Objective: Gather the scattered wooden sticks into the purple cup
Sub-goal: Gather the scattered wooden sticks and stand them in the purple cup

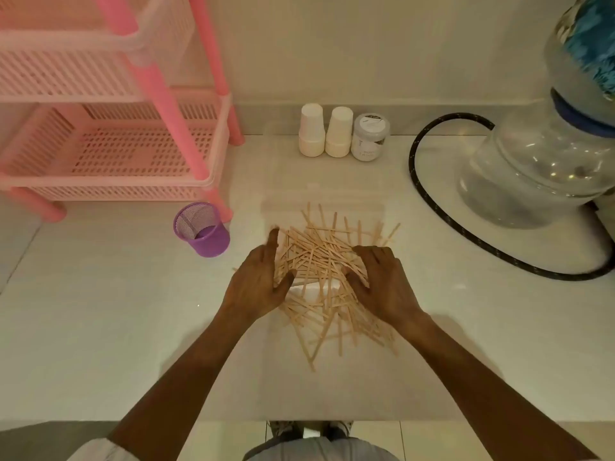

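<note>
A loose pile of several thin wooden sticks (327, 261) lies criss-crossed in the middle of the white counter (100, 327). My left hand (258, 282) rests against the pile's left side, fingers straight and pointing away from me. On the pile's right side my right hand (377, 282) lies with its fingers bent down onto the sticks. Neither hand has lifted any stick. The purple mesh cup (201, 229) stands upright to the left of the pile, a short way from my left hand, and no sticks show inside it.
A pink plastic rack (109, 144) stands at the back left, just behind the cup. Two white cup stacks (311, 131) and a small jar (370, 136) sit by the wall. A clear water bottle (532, 161) and black hose (449, 221) fill the right.
</note>
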{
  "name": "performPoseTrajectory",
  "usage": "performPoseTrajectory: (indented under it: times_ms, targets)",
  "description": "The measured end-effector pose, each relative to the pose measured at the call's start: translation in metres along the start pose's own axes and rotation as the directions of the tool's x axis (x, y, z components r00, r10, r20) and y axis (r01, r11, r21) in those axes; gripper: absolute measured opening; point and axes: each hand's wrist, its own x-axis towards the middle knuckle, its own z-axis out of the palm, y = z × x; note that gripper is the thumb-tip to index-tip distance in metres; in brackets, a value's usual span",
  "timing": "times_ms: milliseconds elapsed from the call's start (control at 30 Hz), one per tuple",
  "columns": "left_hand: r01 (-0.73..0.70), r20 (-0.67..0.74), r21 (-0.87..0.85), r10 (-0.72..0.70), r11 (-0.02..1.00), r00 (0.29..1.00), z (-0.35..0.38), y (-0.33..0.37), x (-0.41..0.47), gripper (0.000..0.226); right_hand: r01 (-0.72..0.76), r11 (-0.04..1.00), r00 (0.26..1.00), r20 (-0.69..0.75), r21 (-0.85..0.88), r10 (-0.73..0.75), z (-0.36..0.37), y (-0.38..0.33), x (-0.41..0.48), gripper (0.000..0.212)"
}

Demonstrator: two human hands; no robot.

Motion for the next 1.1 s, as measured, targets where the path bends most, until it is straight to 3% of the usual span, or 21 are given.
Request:
performPoseTrajectory:
  times_ms: [133, 200, 333, 633, 933, 1100]
  targets:
    - [0.038, 0.082, 0.013, -0.039, 0.999, 0.996, 0.007, 0.001, 0.011, 0.091, -0.107, 0.978, 0.932, 0.326, -0.177, 0.161, 0.003, 0.002, 0.025, 0.073]
    - [0.035, 0.113, 0.048, -0.041, 0.998, 0.993, 0.012, 0.005, 0.017, 0.092, -0.129, 0.968, 0.900, 0.384, -0.216, 0.206, 0.010, -0.001, 0.032, 0.079]
    - [-0.017, 0.167, 0.130, -0.005, 0.991, 0.986, 0.019, 0.007, 0.026, 0.095, -0.147, 0.962, 0.883, 0.409, -0.229, 0.232, 0.020, -0.002, 0.036, 0.076]
    - [-0.100, 0.273, 0.216, 0.038, 0.971, 0.961, 0.021, 0.007, 0.048, 0.089, -0.128, 0.982, 0.904, 0.390, -0.137, 0.172, 0.023, 0.000, 0.035, 0.038]
    - [-0.207, 0.331, 0.288, 0.106, 0.935, 0.938, 0.020, 0.013, 0.071, 0.088, -0.061, 0.993, 0.922, 0.376, -0.098, 0.093, 0.024, 0.005, 0.033, 0.031]
    - [-0.264, 0.364, 0.306, 0.143, 0.915, 0.920, 0.016, 0.016, 0.079, 0.068, -0.032, 0.995, 0.925, 0.375, -0.097, 0.066, 0.020, 0.010, 0.037, 0.029]
